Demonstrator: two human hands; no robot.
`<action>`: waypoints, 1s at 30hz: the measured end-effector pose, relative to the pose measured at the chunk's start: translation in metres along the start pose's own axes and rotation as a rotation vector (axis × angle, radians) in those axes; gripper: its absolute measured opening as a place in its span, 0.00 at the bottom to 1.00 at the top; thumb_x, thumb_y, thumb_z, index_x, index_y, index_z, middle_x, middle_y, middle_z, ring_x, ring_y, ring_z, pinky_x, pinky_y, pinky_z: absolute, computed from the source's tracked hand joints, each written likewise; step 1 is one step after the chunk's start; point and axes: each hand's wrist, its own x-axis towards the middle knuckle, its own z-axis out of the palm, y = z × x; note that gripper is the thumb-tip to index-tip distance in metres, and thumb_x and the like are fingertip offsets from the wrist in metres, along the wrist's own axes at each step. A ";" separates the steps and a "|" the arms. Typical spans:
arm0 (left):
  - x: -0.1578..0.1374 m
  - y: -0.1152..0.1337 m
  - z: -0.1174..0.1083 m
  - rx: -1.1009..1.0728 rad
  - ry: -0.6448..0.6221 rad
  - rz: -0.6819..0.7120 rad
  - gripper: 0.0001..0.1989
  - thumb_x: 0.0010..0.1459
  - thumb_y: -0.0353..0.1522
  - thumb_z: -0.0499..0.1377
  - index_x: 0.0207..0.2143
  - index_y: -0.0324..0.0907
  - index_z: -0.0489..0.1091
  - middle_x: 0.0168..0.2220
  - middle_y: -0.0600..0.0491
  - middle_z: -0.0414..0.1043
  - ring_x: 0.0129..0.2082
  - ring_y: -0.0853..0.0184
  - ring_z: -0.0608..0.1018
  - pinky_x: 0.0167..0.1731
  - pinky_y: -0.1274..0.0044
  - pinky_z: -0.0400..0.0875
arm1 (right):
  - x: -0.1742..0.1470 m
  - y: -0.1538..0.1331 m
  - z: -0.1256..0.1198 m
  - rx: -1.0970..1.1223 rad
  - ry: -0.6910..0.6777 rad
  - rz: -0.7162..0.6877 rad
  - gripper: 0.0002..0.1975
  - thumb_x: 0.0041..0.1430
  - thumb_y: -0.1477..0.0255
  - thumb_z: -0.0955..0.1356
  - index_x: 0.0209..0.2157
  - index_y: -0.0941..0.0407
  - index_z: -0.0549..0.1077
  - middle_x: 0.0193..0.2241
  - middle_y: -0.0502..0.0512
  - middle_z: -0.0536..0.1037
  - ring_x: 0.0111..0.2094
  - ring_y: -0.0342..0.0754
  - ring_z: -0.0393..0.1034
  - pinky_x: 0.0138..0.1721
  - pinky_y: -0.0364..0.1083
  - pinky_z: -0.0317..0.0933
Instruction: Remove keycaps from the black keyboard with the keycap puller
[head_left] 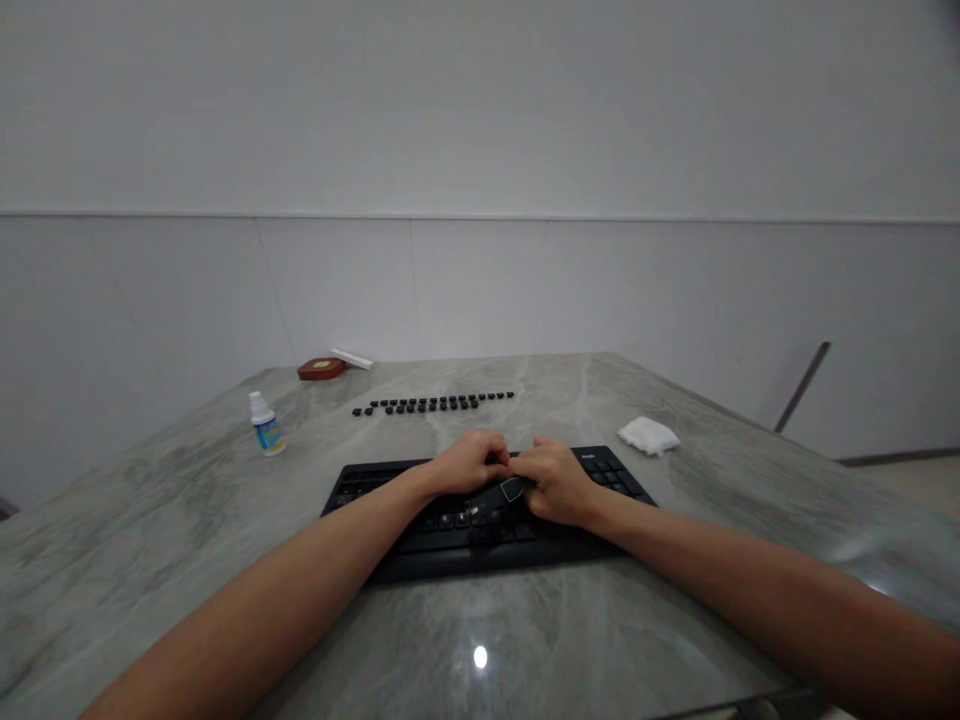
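A black keyboard (450,566) lies on the table, with some keycaps gone from its middle, where key sockets show. Over its upper middle my two hands meet, nearly fingertip to fingertip. My right hand (556,482) is closed round a small black object (495,496) with a white-outlined patch; its kind is unclear. My left hand (471,463) is closed in a pinch beside it, and what the fingertips hold, if anything, is hidden. Beyond the keyboard, loose black keycaps (433,405) stand in two rows.
A white spray bottle (268,428) with a blue and yellow label stands at the left. At the far left edge lie a reddish-brown box (321,370) and a flat white object (352,359). A folded white cloth (649,436) rests right of the keyboard. A wall rises behind the marbled table (187,520).
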 end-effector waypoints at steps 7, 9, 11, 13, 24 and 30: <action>0.001 -0.001 0.000 -0.010 -0.003 -0.008 0.03 0.51 0.25 0.61 0.26 0.37 0.70 0.25 0.57 0.67 0.28 0.71 0.68 0.30 0.80 0.61 | 0.000 -0.001 -0.001 0.007 0.030 -0.021 0.09 0.37 0.83 0.62 0.21 0.56 0.69 0.17 0.49 0.73 0.19 0.42 0.61 0.28 0.45 0.44; 0.001 -0.001 0.000 -0.013 -0.003 -0.010 0.03 0.51 0.25 0.61 0.26 0.37 0.70 0.25 0.57 0.67 0.28 0.71 0.68 0.30 0.80 0.61 | 0.000 -0.001 -0.001 0.009 0.035 -0.019 0.10 0.37 0.83 0.62 0.21 0.56 0.69 0.18 0.49 0.73 0.19 0.42 0.61 0.28 0.46 0.44; 0.001 -0.001 0.000 -0.014 -0.003 -0.012 0.03 0.51 0.25 0.62 0.25 0.37 0.70 0.25 0.57 0.67 0.28 0.71 0.68 0.30 0.80 0.61 | 0.000 -0.001 0.000 0.005 0.031 -0.015 0.10 0.37 0.83 0.62 0.22 0.56 0.70 0.18 0.49 0.73 0.19 0.43 0.62 0.28 0.46 0.45; 0.001 -0.002 0.001 -0.015 -0.003 -0.015 0.04 0.51 0.25 0.62 0.25 0.37 0.70 0.25 0.57 0.67 0.28 0.71 0.68 0.30 0.80 0.61 | 0.000 0.000 0.001 -0.006 0.025 -0.012 0.10 0.37 0.83 0.62 0.22 0.56 0.70 0.18 0.49 0.73 0.20 0.43 0.62 0.28 0.45 0.46; 0.003 -0.005 0.001 -0.035 -0.003 -0.022 0.04 0.50 0.23 0.63 0.24 0.37 0.71 0.25 0.57 0.68 0.28 0.72 0.69 0.31 0.81 0.61 | -0.001 0.000 0.001 0.002 0.081 -0.049 0.10 0.37 0.83 0.62 0.22 0.56 0.70 0.17 0.49 0.72 0.19 0.42 0.62 0.27 0.45 0.45; 0.003 -0.004 0.000 -0.039 -0.003 -0.018 0.05 0.50 0.23 0.63 0.23 0.37 0.71 0.24 0.57 0.67 0.28 0.72 0.68 0.31 0.81 0.61 | 0.000 -0.001 0.000 -0.004 0.088 -0.065 0.10 0.38 0.82 0.62 0.22 0.57 0.71 0.16 0.49 0.72 0.18 0.42 0.61 0.27 0.45 0.44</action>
